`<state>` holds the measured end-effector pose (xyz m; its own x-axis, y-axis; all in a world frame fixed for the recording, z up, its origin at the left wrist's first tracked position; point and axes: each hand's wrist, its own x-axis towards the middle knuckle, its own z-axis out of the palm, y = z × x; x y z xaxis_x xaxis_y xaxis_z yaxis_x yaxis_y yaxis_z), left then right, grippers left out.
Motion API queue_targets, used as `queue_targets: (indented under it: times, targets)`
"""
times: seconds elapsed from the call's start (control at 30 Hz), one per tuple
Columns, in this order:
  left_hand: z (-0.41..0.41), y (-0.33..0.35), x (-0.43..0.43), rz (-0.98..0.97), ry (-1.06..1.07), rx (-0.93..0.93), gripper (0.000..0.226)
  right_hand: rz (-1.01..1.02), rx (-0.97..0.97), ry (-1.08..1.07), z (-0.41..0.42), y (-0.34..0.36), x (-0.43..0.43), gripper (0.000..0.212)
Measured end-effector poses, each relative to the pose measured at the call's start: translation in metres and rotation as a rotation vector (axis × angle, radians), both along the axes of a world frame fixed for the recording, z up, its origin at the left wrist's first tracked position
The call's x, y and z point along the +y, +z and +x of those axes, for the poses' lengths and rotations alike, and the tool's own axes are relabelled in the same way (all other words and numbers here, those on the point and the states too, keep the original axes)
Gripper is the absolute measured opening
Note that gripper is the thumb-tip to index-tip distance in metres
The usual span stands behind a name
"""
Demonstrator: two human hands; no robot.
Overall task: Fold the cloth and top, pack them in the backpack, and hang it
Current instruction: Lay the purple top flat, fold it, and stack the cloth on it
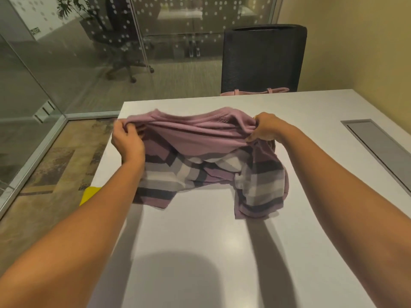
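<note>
The left hand [127, 138] and right hand [264, 128] each grip a bunched end of the plain mauve knit top [195, 135], stretched over the purple, grey and white striped cloth [260, 185] crumpled on the white counter [200, 245]. A pink strapped item [255, 91], perhaps the backpack, shows beyond the far edge.

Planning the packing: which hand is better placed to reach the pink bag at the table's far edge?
Probably right: the right hand, gripping the mauve fabric top, sits closer to the pink bag than the left hand.
</note>
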<state>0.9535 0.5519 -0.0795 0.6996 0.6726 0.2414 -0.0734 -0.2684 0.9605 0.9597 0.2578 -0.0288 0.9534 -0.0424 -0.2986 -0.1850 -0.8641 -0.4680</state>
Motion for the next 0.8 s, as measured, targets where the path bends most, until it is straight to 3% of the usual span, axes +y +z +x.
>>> queue_targets:
  times: [0.1, 0.17, 0.23, 0.33, 0.4, 0.5, 0.67, 0.73, 0.8]
  targets:
    - [0.015, 0.015, -0.002, -0.014, -0.034, -0.044, 0.005, -0.09, -0.196, -0.115, 0.015, 0.001, 0.003, 0.031]
    - [0.027, 0.011, 0.001, -0.068, -0.158, 0.084, 0.003, -0.221, -0.385, -0.206, 0.02, -0.009, 0.003, 0.027]
    - [0.033, 0.002, 0.003, -0.117, -0.349, 0.254, 0.024, -0.326, -0.499, -0.312, 0.017, -0.023, -0.002, 0.025]
    - [0.032, -0.006, -0.002, -0.055, -0.529, 0.377, 0.057, -0.176, -0.356, -0.481, 0.013, -0.044, -0.015, 0.021]
    - [0.031, -0.009, -0.009, -0.029, -0.587, 0.4, 0.061, -0.053, -0.253, -0.539, 0.016, -0.054, -0.021, 0.021]
    - [0.033, -0.014, -0.019, -0.015, -0.665, 0.473, 0.051, -0.009, -0.175, -0.506, 0.027, -0.054, -0.021, 0.02]
    - [0.033, -0.038, -0.04, -0.016, -0.778, 0.651, 0.011, 0.014, -0.167, -0.508, 0.066, -0.027, -0.022, 0.023]
    - [0.034, -0.052, -0.047, 0.029, -0.74, 0.666, 0.001, 0.234, -0.196, -0.55, 0.08, -0.014, -0.021, 0.026]
    - [0.034, -0.065, -0.053, 0.07, -0.656, 0.676, 0.005, 0.713, -0.239, -0.507, 0.088, -0.009, -0.018, 0.042]
